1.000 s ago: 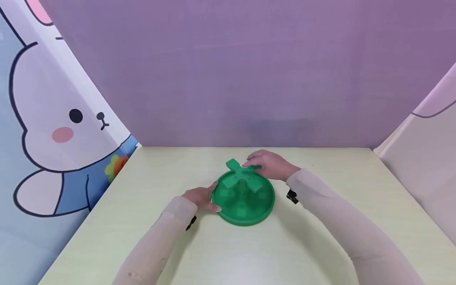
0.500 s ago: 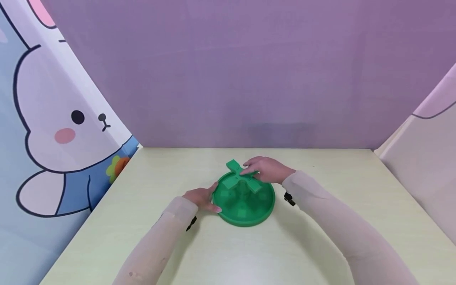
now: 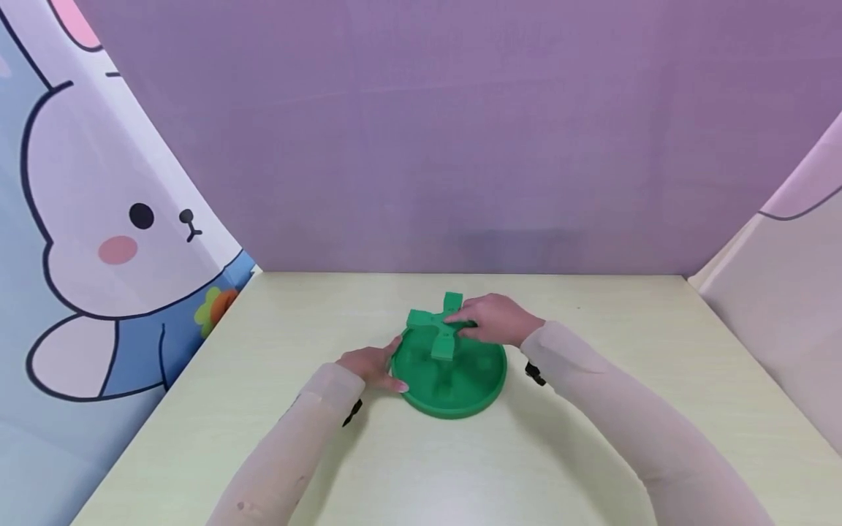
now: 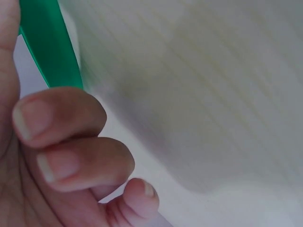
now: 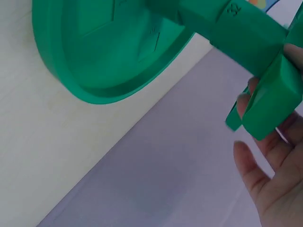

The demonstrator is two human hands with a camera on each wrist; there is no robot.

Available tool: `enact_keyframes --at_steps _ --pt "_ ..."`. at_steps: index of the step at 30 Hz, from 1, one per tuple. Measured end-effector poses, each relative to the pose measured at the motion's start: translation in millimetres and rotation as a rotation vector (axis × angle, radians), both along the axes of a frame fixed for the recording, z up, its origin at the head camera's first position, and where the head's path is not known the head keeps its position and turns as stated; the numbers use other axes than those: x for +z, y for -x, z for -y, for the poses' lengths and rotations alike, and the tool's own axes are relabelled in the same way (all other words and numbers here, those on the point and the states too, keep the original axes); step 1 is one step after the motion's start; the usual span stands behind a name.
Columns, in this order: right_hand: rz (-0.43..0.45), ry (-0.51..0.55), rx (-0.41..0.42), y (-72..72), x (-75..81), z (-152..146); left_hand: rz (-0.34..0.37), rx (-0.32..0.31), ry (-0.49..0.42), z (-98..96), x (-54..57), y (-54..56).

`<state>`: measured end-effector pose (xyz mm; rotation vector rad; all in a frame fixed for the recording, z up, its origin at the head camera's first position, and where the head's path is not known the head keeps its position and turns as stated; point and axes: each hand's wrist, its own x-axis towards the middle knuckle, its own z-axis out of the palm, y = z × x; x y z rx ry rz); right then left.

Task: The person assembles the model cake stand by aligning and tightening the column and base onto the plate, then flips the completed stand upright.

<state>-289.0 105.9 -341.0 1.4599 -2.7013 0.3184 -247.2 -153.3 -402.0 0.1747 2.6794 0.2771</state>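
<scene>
A green round base (image 3: 454,398) with a raised rim lies flat on the table. From its middle rises a thick green post (image 5: 246,38), marked with small dark figures. A green four-armed cross (image 3: 444,345) sits at the top of the post. My left hand (image 3: 370,365) holds the base at its left rim, thumb and index finger spread along the edge; its other fingers curl beside the base (image 4: 52,47) in the left wrist view. My right hand (image 3: 496,320) grips the cross's right arm, with a finger reaching over the centre. In the right wrist view, fingers wrap round that arm (image 5: 277,101).
The pale wooden table (image 3: 421,467) stretches around the base. A purple cloth wall (image 3: 421,146) stands at its back edge, and a cloth with a printed rabbit (image 3: 92,219) hangs along the left. A pale cloth (image 3: 789,292) borders the right side.
The cross has turned, so its arms now point along different directions. My right hand has shifted slightly left and down, its finger over the centre. The left hand and base stay put.
</scene>
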Motion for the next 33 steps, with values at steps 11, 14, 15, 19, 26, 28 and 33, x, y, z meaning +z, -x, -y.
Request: enact_keyframes --at_steps 11,14,15,19,26,28,33 --pt "-0.076 -0.066 -0.094 -13.3 2.2 8.3 0.006 0.015 -0.006 1.6 -3.0 1.5" --pt "-0.061 -0.012 -0.116 -12.6 4.4 7.1 0.003 0.013 -0.004 2.1 -3.3 1.4" --pt "-0.064 0.018 -0.12 -11.8 5.2 6.3 0.004 0.012 -0.005 2.1 -3.4 1.4" --pt "-0.075 0.111 -0.09 -8.1 8.9 2.3 0.009 0.012 -0.011 1.9 -2.7 0.7" --pt "0.021 0.036 -0.026 -2.0 9.4 0.6 0.009 0.011 -0.015 1.5 -0.7 -1.8" --pt "0.013 0.023 -0.011 -1.6 8.4 1.0 0.007 0.016 -0.012 1.3 0.5 -2.8" --pt "-0.024 0.013 0.025 1.2 5.1 2.4 0.009 0.016 -0.005 1.1 4.0 -4.7"
